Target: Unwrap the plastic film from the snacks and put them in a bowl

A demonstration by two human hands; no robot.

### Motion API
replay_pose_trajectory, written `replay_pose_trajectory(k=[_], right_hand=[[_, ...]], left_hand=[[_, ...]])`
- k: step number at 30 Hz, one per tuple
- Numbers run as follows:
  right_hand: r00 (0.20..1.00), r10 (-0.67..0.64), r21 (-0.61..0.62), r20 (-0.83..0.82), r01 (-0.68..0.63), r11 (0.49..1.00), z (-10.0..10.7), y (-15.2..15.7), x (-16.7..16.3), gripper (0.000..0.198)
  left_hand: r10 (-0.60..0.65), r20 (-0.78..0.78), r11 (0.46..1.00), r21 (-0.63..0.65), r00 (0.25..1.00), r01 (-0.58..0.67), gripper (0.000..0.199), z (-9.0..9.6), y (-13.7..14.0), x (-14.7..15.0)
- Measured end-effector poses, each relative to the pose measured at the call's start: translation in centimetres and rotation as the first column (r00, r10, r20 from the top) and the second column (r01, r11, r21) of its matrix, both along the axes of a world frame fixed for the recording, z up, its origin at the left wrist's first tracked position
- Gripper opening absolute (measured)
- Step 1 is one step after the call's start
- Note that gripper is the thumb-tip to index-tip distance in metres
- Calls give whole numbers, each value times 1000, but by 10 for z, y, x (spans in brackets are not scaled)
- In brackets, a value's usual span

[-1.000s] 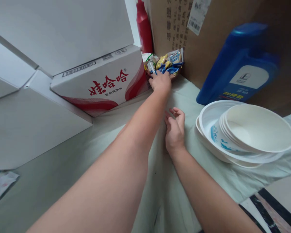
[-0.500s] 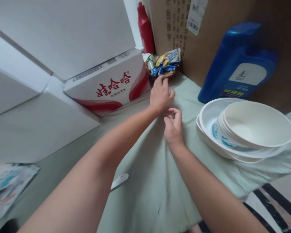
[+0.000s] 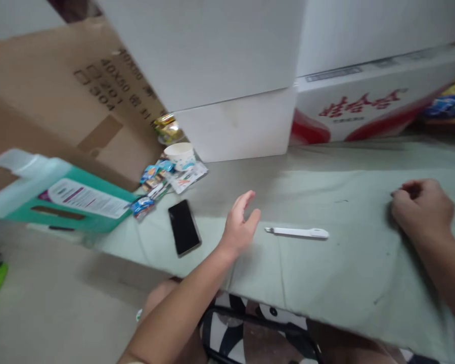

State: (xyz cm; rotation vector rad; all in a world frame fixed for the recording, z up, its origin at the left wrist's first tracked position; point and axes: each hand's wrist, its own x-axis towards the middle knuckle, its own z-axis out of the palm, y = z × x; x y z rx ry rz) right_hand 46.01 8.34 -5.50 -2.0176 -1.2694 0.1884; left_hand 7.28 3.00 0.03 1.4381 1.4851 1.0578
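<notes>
My left hand (image 3: 239,225) is held over the table, holding nothing, its fingers stretched out and the thumb apart. Just to its right lies a white utility knife (image 3: 299,232), its tip pointing left. A black phone (image 3: 184,227) lies flat to the left of that hand. Far to the right, my right hand (image 3: 424,210) is curled closed by the tabletop. A tiny dark spot shows at its fingertips; whether it is a held thing is too small to make out.
White boxes (image 3: 231,121) and a white box with red lettering (image 3: 364,108) stand at the back. On the left are a green jug (image 3: 87,197), a large brown carton (image 3: 60,111), a paper cup (image 3: 180,155) and small snack packets (image 3: 142,206). The cloth-covered table (image 3: 349,278) ends in front.
The view has swung left, bringing the phone and green jug into sight. My hands, close together before near the snack basket, are now far apart; the left is open, the right curled.
</notes>
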Motion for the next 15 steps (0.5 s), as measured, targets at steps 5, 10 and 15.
replay_pose_trajectory(k=[5, 10, 15], right_hand=[[942, 165, -89, 291, -145, 985, 7, 1, -24, 11], [775, 541, -152, 325, -522, 839, 52, 21, -147, 10], [510, 791, -222, 338, -774, 593, 79, 60, -340, 30]], left_hand=[[195, 407, 975, -182, 892, -130, 56, 7, 1, -44], [208, 623, 975, -193, 754, -109, 43, 26, 9, -92], [374, 709, 926, -323, 598, -195, 13, 30, 3, -131]])
